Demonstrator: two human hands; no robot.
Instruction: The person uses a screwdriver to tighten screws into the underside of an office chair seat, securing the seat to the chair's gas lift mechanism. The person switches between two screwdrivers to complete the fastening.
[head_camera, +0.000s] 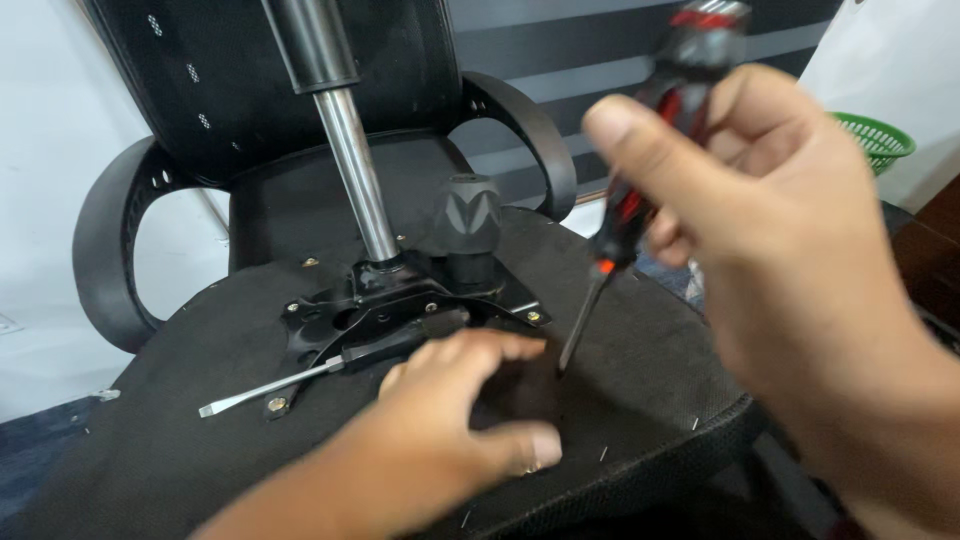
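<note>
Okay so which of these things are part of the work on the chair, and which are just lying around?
In use:
right hand
red-and-black screwdriver
left hand
chair underside
mounting plate
gas cylinder

Lying about:
flat screwdriver
green basket

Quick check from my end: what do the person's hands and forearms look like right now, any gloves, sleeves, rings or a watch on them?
Both hands are bare, no gloves. The left hand shows no ring, and its forearm is uncovered as far as the frame edge. The right hand is close to the camera and a bit blurred; no ring, watch or strap shows on it, and its wrist is bare too. No sleeve cuffs are in view.
</note>
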